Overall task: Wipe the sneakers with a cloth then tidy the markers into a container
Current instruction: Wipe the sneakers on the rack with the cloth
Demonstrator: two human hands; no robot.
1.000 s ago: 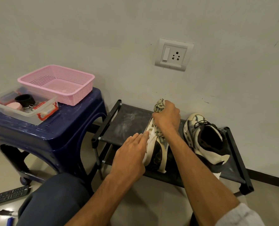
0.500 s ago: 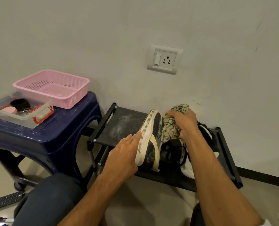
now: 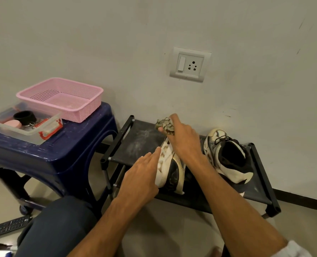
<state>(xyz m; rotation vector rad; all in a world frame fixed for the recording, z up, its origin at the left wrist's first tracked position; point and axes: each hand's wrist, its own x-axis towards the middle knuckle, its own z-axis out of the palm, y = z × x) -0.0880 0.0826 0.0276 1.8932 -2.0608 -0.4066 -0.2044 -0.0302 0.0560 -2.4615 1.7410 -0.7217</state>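
Note:
Two white-and-black sneakers stand on a low black shoe rack (image 3: pixel 141 140). The left sneaker (image 3: pixel 169 169) is tipped on its side, sole toward me. My left hand (image 3: pixel 142 175) lies flat against its sole, fingers straight and together, steadying it. My right hand (image 3: pixel 183 140) presses a bunched patterned cloth (image 3: pixel 164 124) onto the toe end of that sneaker. The right sneaker (image 3: pixel 226 154) stands upright, apart from both hands. Markers (image 3: pixel 4 248) lie on the floor at the bottom left corner, mostly cut off.
A dark blue plastic stool (image 3: pixel 48 154) stands left of the rack, carrying a pink mesh basket (image 3: pixel 61 97) and a clear box (image 3: pixel 26 127) with small items. A remote (image 3: pixel 5 227) lies on the floor. My knee (image 3: pixel 55 227) is below. A wall socket (image 3: pixel 190 64) is above.
My right hand with the cloth has swept from the right side of the tipped sneaker back over to its toe end, uncovering the right sneaker. My left hand stays on the sole.

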